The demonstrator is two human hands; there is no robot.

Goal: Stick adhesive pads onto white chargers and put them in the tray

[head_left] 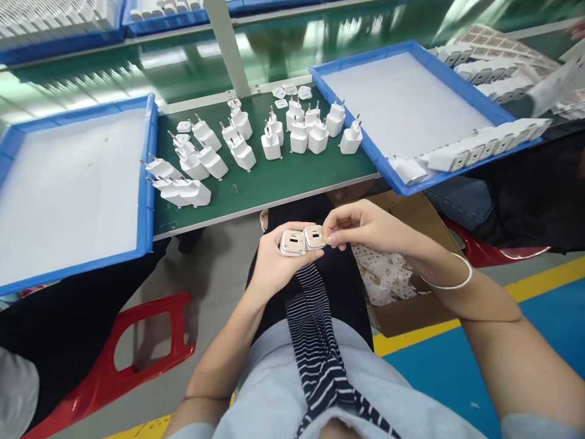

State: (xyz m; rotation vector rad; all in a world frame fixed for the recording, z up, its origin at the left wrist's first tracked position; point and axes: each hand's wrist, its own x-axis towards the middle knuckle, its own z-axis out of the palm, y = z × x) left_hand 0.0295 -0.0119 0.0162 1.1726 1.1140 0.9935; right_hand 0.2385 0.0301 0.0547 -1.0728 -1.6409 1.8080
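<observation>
Adapters (292, 248) (two) between hands (273, 261)

In the frame's upper middle, adapters (271, 145) sit on the workbench (262, 189) between the left tray (77, 177) and the upper-right tray (402, 100).

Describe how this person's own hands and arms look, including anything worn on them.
The left hand and right hand are both ungloved. A thin, whitish bangle circles the right forearm; none shows on the left. Both forearms are bare, with a light blue left sleeve and matching right sleeve ending on the upper arms.
</observation>
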